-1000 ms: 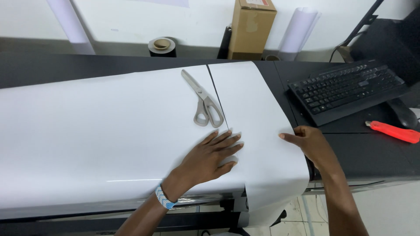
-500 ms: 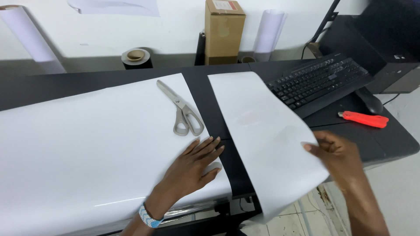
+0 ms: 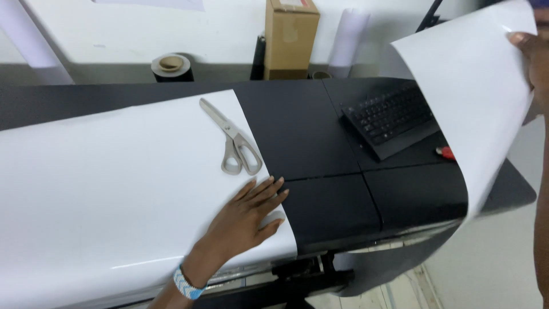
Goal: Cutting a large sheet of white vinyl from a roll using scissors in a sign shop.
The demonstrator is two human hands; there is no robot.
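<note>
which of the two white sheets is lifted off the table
The smaller cut sheet on the right: the right hand holds it up by its top corner, curling over the keyboard. The large sheet lies flat under the left hand.

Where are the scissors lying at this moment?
In the head view, the scissors lie on the large white sheet, near its right edge, just above the left hand and apart from it.

A black keyboard point(image 3: 392, 117) sits on the black table point(image 3: 320, 149). A small red tool point(image 3: 445, 152) lies just right of the keyboard's near corner. Behind the table, left of the keyboard, a brown cardboard box point(image 3: 290, 37) stands up tall. A white paper roll point(image 3: 347, 39) stands beside the box. A roll of tape point(image 3: 171, 66) sits farther left.
</note>
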